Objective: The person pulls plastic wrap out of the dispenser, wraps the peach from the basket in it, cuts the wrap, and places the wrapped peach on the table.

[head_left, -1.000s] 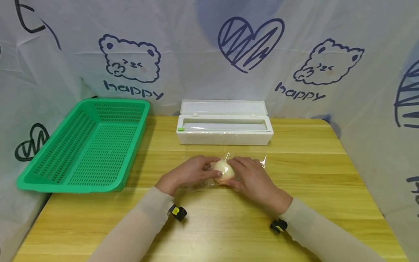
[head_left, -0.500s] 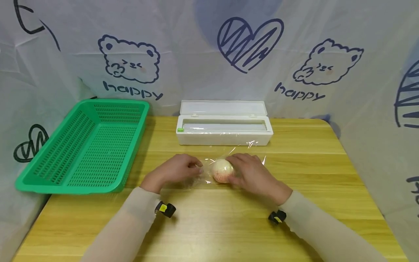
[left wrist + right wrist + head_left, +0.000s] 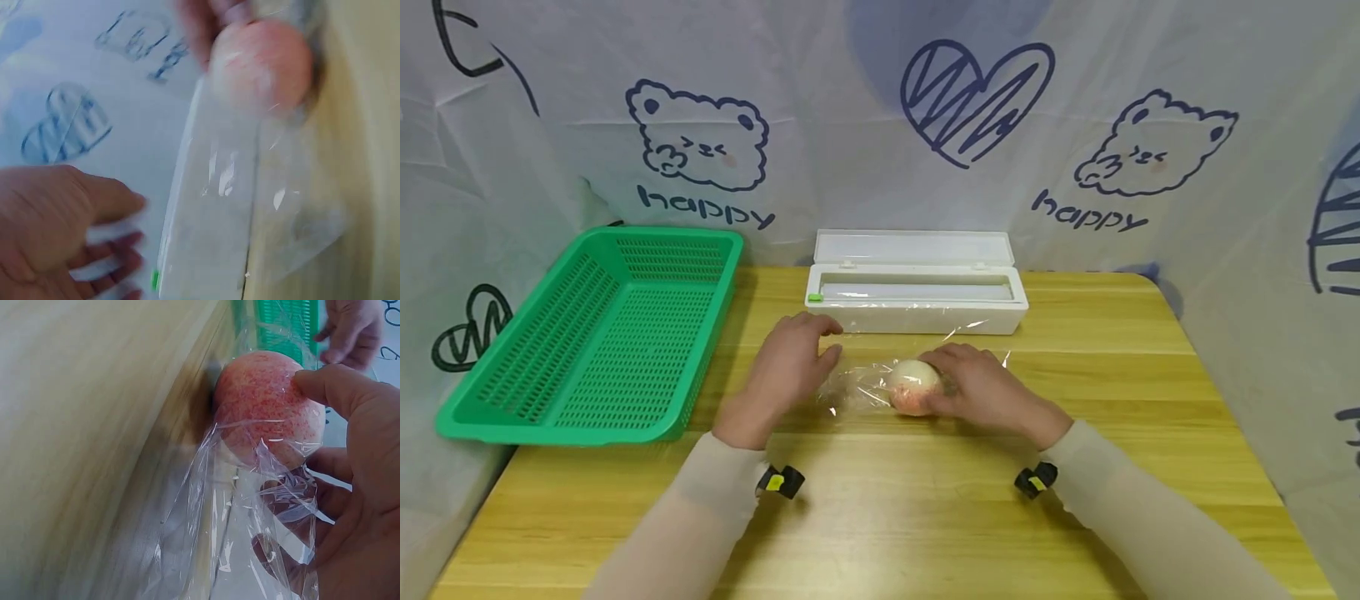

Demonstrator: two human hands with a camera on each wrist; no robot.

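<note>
Midway across the counter, the right hand pinches a pink-and-cream fruit between thumb and fingers, clear film against it; to its left, the left hand hovers, thumb and fingers parted. Beyond sits an open-lidded white box, a printed cloth behind it.

The table has a flat, yellow-brown top with wood grain running crosswise. A green basket stands at 10 o'clock and overhangs the table edge there. An open white box stands at 12 o'clock, near the far edge. Near the centre, clear film surrounds a pink-and-cream fruit and spreads from it toward 9 o'clock.
</note>
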